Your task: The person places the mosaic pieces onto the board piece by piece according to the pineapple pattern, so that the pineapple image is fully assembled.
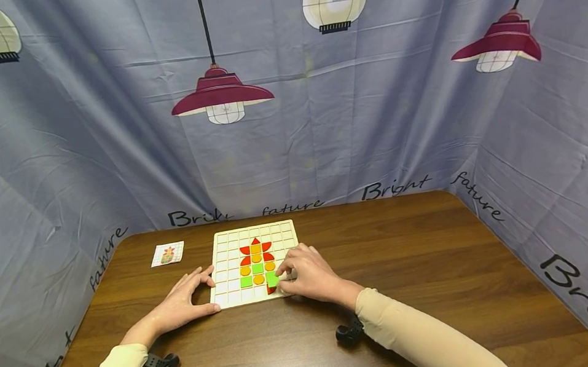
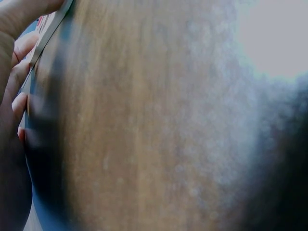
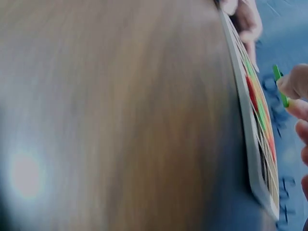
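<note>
A white gridded board [image 1: 224,248] lies on the table, bearing a figure of red, orange and green tiles. My left hand [image 1: 183,300] rests against the board's left side, thumb near the front corner and fingertips along the edge. Between the thumb and finger of my right hand [image 1: 311,274] is a green square tile [image 3: 280,86], raised above the board's surface in the right wrist view. Beneath it in the head view, a red tile [image 1: 271,289] shows partly. Left of that are a green tile [image 1: 246,281] and an orange round tile [image 1: 259,280].
A small card [image 1: 167,254] printed with a similar coloured figure lies left of the board. The brown wooden table [image 1: 393,257] extends right and in front. A grey-blue curtain [image 1: 311,144] printed with lamps hangs behind and at the sides.
</note>
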Demonstrator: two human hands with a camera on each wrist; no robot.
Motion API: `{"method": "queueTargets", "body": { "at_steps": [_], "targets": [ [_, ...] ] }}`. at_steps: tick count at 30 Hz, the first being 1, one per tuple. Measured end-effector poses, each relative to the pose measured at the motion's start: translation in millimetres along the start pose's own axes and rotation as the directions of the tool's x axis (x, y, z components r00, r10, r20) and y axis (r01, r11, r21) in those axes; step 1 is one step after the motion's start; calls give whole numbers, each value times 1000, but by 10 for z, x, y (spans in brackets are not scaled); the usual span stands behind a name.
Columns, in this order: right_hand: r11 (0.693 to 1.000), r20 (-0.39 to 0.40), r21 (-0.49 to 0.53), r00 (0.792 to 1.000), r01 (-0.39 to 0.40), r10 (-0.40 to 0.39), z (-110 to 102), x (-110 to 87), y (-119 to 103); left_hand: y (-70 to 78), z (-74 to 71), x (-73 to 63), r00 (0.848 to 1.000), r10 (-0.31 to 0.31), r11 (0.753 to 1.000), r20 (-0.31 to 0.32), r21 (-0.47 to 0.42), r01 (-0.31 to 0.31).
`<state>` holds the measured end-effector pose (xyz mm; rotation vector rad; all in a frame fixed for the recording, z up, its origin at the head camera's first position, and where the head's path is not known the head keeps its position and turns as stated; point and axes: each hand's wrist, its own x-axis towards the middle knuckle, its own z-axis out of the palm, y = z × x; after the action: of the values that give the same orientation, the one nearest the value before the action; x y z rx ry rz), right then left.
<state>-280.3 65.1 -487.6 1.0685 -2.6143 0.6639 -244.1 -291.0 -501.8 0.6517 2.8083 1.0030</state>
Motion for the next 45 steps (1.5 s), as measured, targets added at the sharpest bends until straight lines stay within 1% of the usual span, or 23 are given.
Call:
{"method": "queueTargets", "body": {
  "at_steps": [4, 8, 13, 25, 30, 33, 37, 41, 45],
  "targets": [
    [999, 21, -35, 1000, 4, -3, 134, 78, -158, 1, 3, 4, 1000, 4, 1000, -5, -2, -4],
    [997, 35, -75, 999, -4, 7, 207, 108, -226, 1, 5, 5, 1000, 7, 1000, -9, 0, -7],
    [996, 33, -88, 999, -11, 14, 246, 118, -247, 5, 3, 3, 1000, 7, 1000, -8, 0, -7],
    [997, 24, -75, 1000, -14, 15, 272, 133, -257, -8, 10, 2, 1000, 14, 1000, -13, 2, -14],
    [996, 34, -84, 999, -20, 23, 280, 155, -253, -7, 6, 3, 1000, 10, 1000, -11, 6, -10],
    [997, 42, -69, 998, -33, 36, 223, 160, -233, 0, 1, 10, 1000, 10, 1000, -8, 3, -10],
    [998, 38, -34, 997, -61, 62, 44, 143, -143, 14, -7, 9, 1000, 6, 1000, -4, 0, -6],
    [997, 25, -12, 997, -79, 79, -189, 77, 31, 28, -13, -2, 1000, 3, 1000, -3, -3, -3],
    [995, 20, 39, 996, -87, 86, -389, -62, 264, 33, -15, -7, 1000, 1, 1000, 3, -4, -1]
  ]
}}
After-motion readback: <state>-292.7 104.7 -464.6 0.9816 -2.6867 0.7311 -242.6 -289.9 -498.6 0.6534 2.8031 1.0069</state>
